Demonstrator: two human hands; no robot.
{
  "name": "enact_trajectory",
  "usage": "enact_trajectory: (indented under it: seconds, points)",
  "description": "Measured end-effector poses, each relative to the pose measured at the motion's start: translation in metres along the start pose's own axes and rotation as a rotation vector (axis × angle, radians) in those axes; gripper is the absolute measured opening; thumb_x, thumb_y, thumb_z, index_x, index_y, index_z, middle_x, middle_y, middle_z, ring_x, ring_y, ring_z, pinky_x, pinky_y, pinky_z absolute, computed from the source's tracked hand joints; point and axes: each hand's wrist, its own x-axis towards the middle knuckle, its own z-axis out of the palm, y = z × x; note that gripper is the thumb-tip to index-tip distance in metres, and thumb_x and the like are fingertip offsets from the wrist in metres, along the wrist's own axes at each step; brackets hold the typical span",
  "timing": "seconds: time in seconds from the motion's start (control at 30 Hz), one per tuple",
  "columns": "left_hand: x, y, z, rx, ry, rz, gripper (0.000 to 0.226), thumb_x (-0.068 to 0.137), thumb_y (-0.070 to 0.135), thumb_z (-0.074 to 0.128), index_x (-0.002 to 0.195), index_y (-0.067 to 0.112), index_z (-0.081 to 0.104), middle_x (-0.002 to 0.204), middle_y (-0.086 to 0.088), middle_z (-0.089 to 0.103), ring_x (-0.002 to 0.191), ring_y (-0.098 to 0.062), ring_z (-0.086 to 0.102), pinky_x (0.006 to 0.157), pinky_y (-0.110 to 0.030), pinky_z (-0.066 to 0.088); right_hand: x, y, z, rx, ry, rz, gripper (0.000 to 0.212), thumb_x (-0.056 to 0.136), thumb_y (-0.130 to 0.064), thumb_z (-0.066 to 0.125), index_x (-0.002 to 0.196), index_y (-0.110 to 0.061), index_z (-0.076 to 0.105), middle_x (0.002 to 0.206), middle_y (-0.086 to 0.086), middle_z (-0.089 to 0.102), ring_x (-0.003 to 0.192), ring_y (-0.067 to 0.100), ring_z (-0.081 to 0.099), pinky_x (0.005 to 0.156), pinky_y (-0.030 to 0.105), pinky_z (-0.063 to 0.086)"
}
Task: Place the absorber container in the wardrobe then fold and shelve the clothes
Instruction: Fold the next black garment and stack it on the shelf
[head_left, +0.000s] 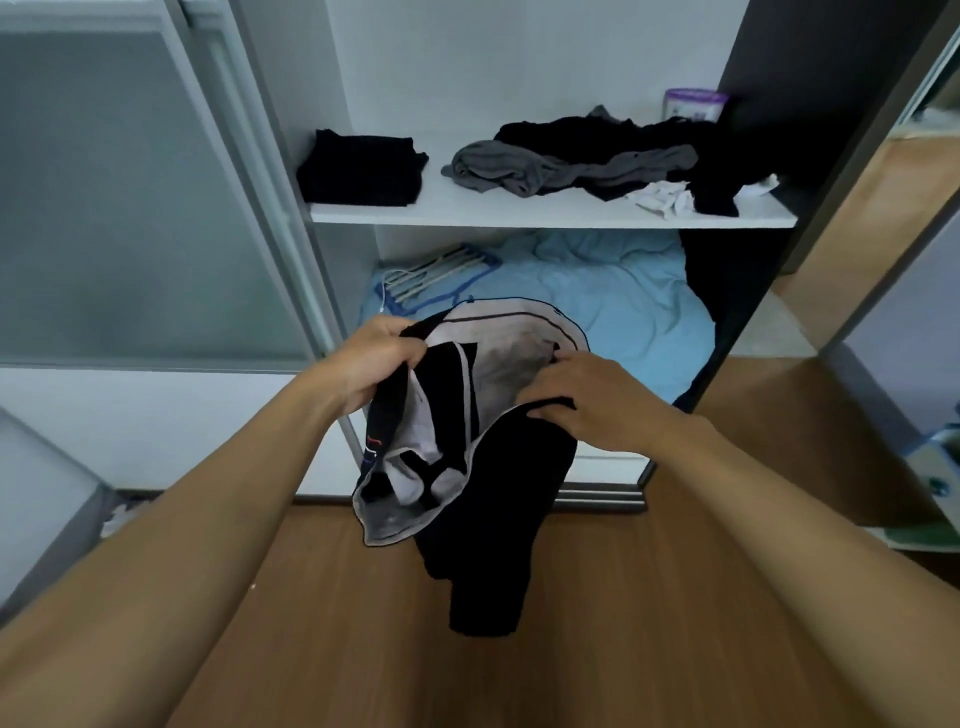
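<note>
Left hand (379, 358) clutches the waistband of 1 black garment (493, 519); right hand (587, 400) pinches its other side, before the wardrobe (467, 62). The absorber (693, 104) sits back right on the shelf (519, 218), behind unfolded clothes (571, 156).

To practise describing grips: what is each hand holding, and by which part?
One black garment: the left hand grips its top left edge, the right hand its top right edge; the rest hangs.
</note>
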Motion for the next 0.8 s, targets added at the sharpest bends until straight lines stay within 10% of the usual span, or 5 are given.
enact_trajectory:
  seconds: [0.2, 0.37, 0.47, 0.63, 0.8]
  points:
    - [0.006, -0.008, -0.037, 0.237, 0.165, 0.009, 0.041, 0.076, -0.007, 0.054, 0.054, 0.025, 0.068, 0.047, 0.009, 0.059, 0.041, -0.004, 0.055, 0.04, -0.011, 0.036, 0.02, -0.021, 0.004, 0.079, 0.031, 0.19, 0.02, 0.099, -0.03, 0.058, 0.107, -0.023, 0.075, 0.098, -0.003, 0.075, 0.092, 0.016, 0.065, 0.079, 0.036, 0.048]
    - [0.001, -0.012, -0.031, 0.266, -0.214, 0.004, 0.01, 0.092, 0.027, 0.064, 0.096, 0.022, 0.071, 0.083, 0.009, 0.07, 0.079, -0.008, 0.063, 0.069, -0.02, 0.044, 0.055, -0.044, 0.001, 0.202, 0.129, 0.236, 0.02, 0.095, -0.029, 0.064, 0.102, -0.015, 0.077, 0.101, 0.003, 0.077, 0.096, 0.022, 0.068, 0.087, 0.042, 0.051]
    - [-0.003, -0.006, -0.026, 0.143, -0.51, -0.041, 0.036, 0.087, 0.061, 0.062, 0.104, 0.031, 0.07, 0.098, 0.007, 0.072, 0.09, -0.005, 0.065, 0.073, -0.017, 0.048, 0.072, -0.048, -0.003, 0.172, 0.094, 0.27, 0.029, 0.095, -0.03, 0.062, 0.084, -0.004, 0.071, 0.08, 0.011, 0.07, 0.078, 0.026, 0.063, 0.076, 0.047, 0.05]
    - [0.005, -0.002, -0.018, 0.892, -0.34, 0.241, 0.016, 0.085, 0.0, 0.056, 0.077, 0.014, 0.056, 0.08, -0.006, 0.065, 0.079, -0.021, 0.062, 0.064, -0.027, 0.043, 0.078, -0.046, -0.002, 0.159, 0.124, 0.283, 0.027, 0.094, -0.028, 0.064, 0.083, -0.004, 0.071, 0.08, 0.009, 0.07, 0.078, 0.023, 0.064, 0.078, 0.044, 0.05]
    - [0.008, 0.008, -0.018, 0.792, -0.114, 0.435, 0.019, 0.082, -0.009, 0.049, 0.067, 0.0, 0.053, 0.061, -0.005, 0.051, 0.06, -0.014, 0.048, 0.061, -0.031, 0.033, 0.07, -0.033, -0.002, 0.441, -0.177, 0.386, 0.03, 0.083, -0.04, 0.077, 0.105, -0.019, 0.074, 0.103, 0.0, 0.075, 0.097, 0.013, 0.07, 0.09, 0.031, 0.053]
